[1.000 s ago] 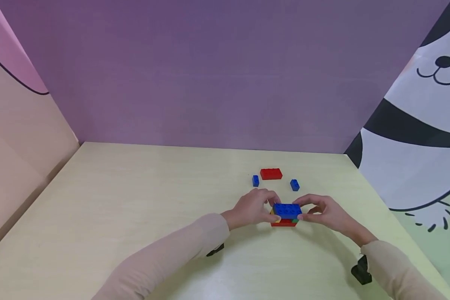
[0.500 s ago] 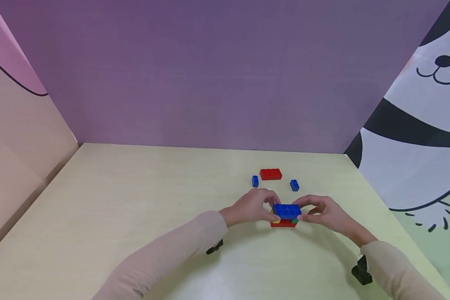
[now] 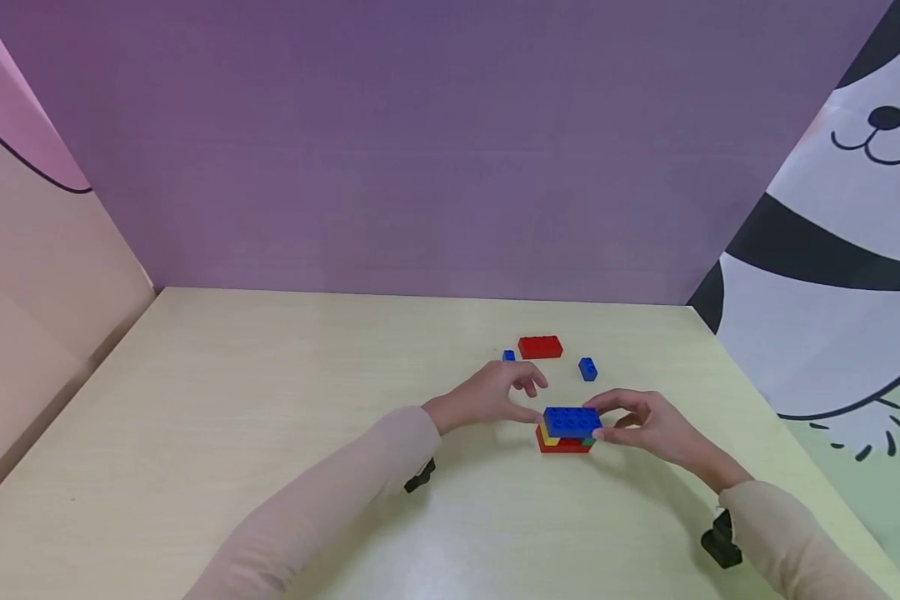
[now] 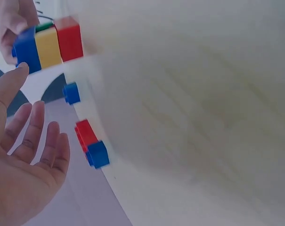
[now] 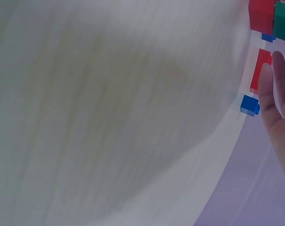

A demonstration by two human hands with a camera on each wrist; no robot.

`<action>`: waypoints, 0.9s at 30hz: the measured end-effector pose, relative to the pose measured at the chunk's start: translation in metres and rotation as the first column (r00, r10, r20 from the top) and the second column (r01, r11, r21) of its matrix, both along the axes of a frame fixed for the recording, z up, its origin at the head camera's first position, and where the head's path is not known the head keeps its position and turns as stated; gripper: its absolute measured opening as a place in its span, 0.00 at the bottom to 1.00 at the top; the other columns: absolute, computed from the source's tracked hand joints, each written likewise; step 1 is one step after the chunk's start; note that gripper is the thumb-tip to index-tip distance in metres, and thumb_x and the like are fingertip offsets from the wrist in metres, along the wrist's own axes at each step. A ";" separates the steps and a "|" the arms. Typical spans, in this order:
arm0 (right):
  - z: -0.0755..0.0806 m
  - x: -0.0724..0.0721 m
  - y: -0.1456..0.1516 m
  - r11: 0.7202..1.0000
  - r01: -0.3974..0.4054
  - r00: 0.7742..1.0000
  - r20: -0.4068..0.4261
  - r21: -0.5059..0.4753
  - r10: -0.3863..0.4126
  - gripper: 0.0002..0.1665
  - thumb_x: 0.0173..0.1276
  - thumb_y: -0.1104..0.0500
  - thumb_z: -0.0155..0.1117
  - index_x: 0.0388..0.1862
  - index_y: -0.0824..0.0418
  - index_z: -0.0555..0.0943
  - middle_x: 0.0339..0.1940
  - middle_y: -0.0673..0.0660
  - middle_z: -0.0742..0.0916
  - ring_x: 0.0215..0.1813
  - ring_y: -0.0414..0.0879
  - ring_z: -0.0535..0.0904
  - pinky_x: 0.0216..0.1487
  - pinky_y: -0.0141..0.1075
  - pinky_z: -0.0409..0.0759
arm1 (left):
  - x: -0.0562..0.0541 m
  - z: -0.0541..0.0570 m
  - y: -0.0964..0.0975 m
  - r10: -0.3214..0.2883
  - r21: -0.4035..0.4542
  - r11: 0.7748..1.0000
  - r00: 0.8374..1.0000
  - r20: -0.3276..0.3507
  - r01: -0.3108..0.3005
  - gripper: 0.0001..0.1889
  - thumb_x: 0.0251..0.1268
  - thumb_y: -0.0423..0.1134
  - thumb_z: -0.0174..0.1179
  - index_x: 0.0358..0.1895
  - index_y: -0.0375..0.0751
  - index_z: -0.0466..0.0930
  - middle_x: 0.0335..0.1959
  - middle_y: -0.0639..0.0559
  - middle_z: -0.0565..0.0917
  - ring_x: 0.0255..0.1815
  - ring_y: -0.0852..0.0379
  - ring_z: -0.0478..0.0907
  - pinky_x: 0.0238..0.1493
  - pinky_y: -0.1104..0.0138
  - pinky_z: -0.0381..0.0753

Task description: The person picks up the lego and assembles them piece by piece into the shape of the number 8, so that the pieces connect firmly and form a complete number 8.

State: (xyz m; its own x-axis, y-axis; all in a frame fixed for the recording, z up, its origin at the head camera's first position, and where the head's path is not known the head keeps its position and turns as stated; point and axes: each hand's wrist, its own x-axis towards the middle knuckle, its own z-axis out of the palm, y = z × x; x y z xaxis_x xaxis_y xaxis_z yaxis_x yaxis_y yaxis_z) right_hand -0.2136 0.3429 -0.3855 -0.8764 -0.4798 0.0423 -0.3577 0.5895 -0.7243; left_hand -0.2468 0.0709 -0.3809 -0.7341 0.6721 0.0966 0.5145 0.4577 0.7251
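Note:
A stack of toy building bricks stands on the table in front of me. Its top is a long blue brick (image 3: 572, 422). A yellow brick (image 4: 48, 47) and a green brick (image 5: 284, 21) lie in the middle layer, above a red brick (image 3: 565, 447) at the bottom. My right hand (image 3: 651, 427) pinches the right end of the blue brick between thumb and forefinger. My left hand (image 3: 486, 394) is spread at the stack's left side, fingers off the bricks; its thumb tip is right at the blue brick's corner in the left wrist view.
Behind the stack lies a loose red brick (image 3: 540, 347), with a small blue brick (image 3: 588, 369) to its right. Another small blue brick (image 3: 509, 356) sits to its left, partly hidden by the left hand. A purple wall (image 3: 420, 167) rises behind the table (image 3: 270, 375).
My left hand has let go of the stack's left end and moved a little left and away, its fingers spreading. My right hand keeps its hold, and the stack stays in place.

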 end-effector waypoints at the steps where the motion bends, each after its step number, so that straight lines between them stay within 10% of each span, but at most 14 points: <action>1: 0.000 0.000 0.000 1.000 0.001 1.000 0.000 0.000 -0.001 0.23 0.57 0.56 0.67 0.52 0.57 0.76 0.49 0.53 0.82 0.47 0.29 0.75 0.42 0.33 0.79 | -0.002 0.000 -0.001 0.011 -0.002 1.000 1.000 -0.006 -0.011 0.25 0.51 0.45 0.67 0.53 0.44 0.73 0.46 0.49 0.80 0.50 0.54 0.75 0.45 0.74 0.74; 17: 0.000 0.001 0.000 1.000 -0.003 1.000 -0.008 -0.012 0.003 0.22 0.57 0.56 0.66 0.52 0.57 0.76 0.48 0.49 0.82 0.47 0.29 0.75 0.42 0.33 0.79 | -0.037 -0.020 -0.006 0.302 -0.016 0.953 0.952 -0.047 -0.303 0.23 0.52 0.47 0.66 0.52 0.48 0.74 0.44 0.54 0.79 0.49 0.56 0.73 0.46 0.68 0.76; 27: -0.001 0.002 0.000 1.000 0.009 1.000 -0.007 -0.012 -0.009 0.22 0.57 0.56 0.66 0.52 0.57 0.77 0.49 0.50 0.82 0.47 0.29 0.75 0.42 0.32 0.79 | -0.050 -0.014 -0.009 0.371 -0.038 0.926 0.924 -0.094 -0.376 0.23 0.52 0.46 0.66 0.53 0.47 0.74 0.47 0.51 0.79 0.46 0.56 0.73 0.44 0.67 0.75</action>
State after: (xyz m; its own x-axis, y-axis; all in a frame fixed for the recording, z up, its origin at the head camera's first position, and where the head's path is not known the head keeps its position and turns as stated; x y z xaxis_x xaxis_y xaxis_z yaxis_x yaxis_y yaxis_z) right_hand -0.2119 0.3432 -0.3863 -0.8803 -0.4712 0.0542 -0.3575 0.5841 -0.7287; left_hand -0.2967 0.0622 -0.3950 -0.9237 0.3566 0.1397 0.3562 0.6658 0.6557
